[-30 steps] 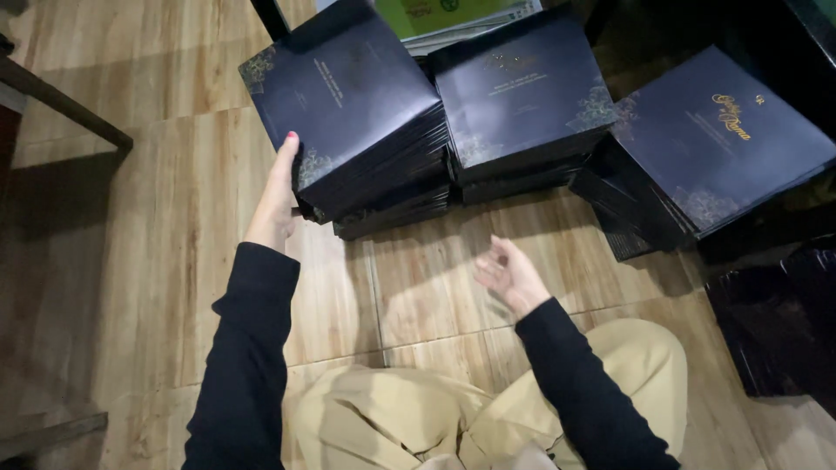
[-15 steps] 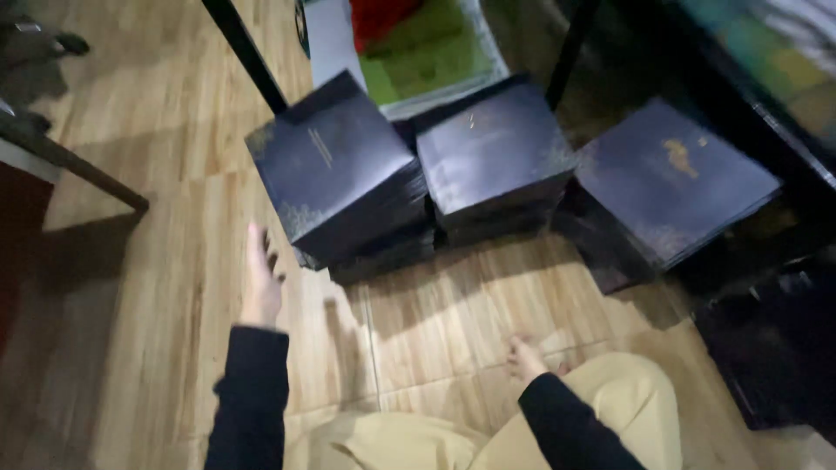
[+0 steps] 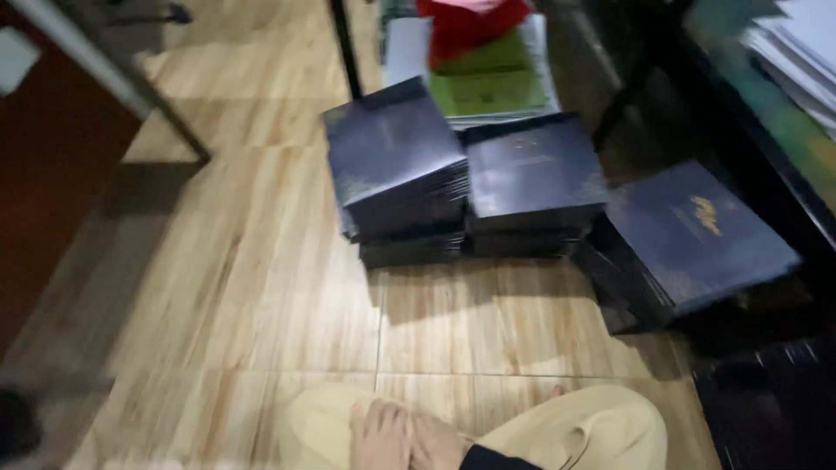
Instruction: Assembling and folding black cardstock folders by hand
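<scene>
I see one hand [image 3: 409,439] at the near edge, resting on a knee in tan trousers [image 3: 575,431]; which hand it is I cannot tell. Its fingers [image 3: 379,426] lie loosely together, holding nothing. The nearest stack of dark blue folders [image 3: 396,170] sits on the wooden floor [image 3: 252,287] well apart, straight ahead towards the far side, tilted a little. A second stack [image 3: 531,178] touches its right side; a third [image 3: 697,231] slumps further right. No other hand shows.
</scene>
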